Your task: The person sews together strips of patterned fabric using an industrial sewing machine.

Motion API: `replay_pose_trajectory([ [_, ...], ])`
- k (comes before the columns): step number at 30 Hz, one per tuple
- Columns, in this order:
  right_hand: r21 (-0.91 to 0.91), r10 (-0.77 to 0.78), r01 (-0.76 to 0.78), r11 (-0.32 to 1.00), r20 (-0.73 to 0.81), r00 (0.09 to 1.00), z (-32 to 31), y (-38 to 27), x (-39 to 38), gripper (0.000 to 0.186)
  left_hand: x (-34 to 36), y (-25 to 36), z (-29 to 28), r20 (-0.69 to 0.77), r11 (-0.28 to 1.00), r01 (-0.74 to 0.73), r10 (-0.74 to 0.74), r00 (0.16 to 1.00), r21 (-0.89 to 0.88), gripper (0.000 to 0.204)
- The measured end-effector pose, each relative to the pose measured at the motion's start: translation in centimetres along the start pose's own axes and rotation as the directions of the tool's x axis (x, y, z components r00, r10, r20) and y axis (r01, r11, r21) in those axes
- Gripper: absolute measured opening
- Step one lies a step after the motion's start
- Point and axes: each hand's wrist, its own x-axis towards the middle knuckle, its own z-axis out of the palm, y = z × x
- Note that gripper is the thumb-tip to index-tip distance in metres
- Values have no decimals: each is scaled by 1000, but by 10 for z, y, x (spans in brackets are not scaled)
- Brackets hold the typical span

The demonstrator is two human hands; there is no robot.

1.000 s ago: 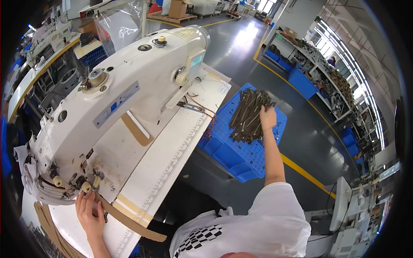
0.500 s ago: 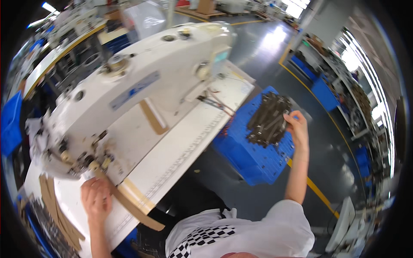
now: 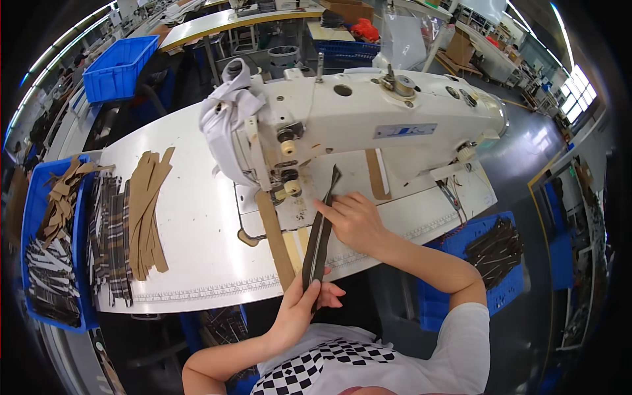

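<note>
A dark zipper (image 3: 319,240) with a pale line of teeth stretches between my hands in front of the sewing machine (image 3: 342,112). Its lower end is pinched by my left hand (image 3: 304,304), at the table's near edge. Higher up, my right hand (image 3: 355,222) is closed on it, and the zipper's tip sticks out beyond the fingers. Just left of the zipper, a brown fabric strip (image 3: 278,247) runs from the presser foot area toward the table's front edge. The needle itself cannot be made out.
Brown strips (image 3: 148,210) and plaid strips (image 3: 118,237) lie on the table's left part. A blue bin (image 3: 84,257) of cut pieces stands beyond them. Small scissors (image 3: 451,195) rest at the right, above a blue crate (image 3: 431,289) with a dark zipper pile (image 3: 494,253).
My right hand has come from the pile on the blue crate to the table, bringing a zipper. My left hand has left the brown strip and grips the zipper. The view has turned left.
</note>
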Motion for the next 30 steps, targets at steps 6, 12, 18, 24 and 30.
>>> replay_pose_trajectory([
  [6, -141, 32, -31, 990, 8, 999, 22, -6, 4, 42, -28, -22, -39, 80, 879, -169, 149, 986, 446, 29],
  [12, -16, -83, 84, 996, 39, 996, 33, -18, 31, 40, -44, -11, -49, -38, 940, -12, 27, 999, 342, 21],
  [18, 60, -241, 246, 967, -88, 967, 68, -11, 41, 36, -31, 15, -64, 30, 662, -5, -27, 999, 750, 28],
  [24, 130, -160, 160, 979, -7, 987, 63, -20, 44, 35, 70, 89, -109, 622, -338, -542, 589, 517, 770, 25],
  [30, 149, -183, 187, 971, -45, 982, 72, -15, 42, 33, 100, 89, -128, 658, -376, -544, 506, 557, 750, 25],
])
